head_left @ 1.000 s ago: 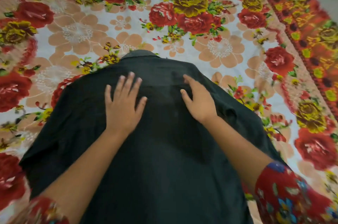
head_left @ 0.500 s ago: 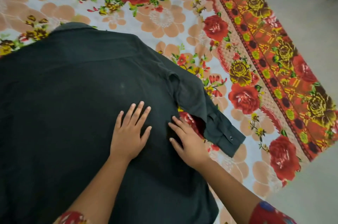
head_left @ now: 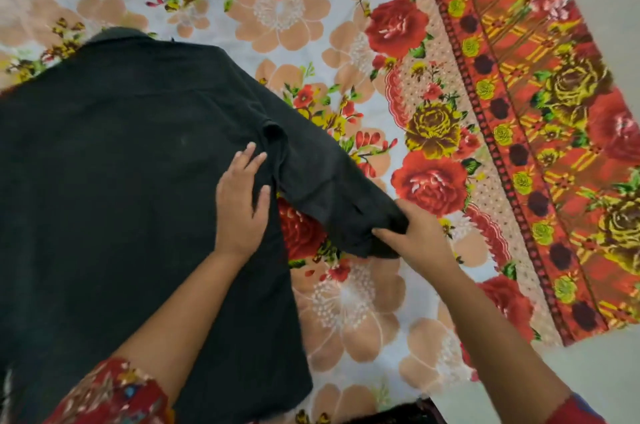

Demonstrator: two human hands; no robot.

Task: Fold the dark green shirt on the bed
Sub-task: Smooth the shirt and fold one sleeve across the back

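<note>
Head view: left hand, fingers flat, is pinning the dark green shirt; right hand is pinching its sleeve. A careless tug risks bunching the body.

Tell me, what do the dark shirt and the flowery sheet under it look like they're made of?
The dark green shirt looks like a matte woven cloth, perhaps cotton: it shows no shine and creases softly where the right hand pinches the sleeve. The floral bedsheet looks like thin printed fabric, smooth and flat; whether cotton or synthetic cannot be told from here.
</note>
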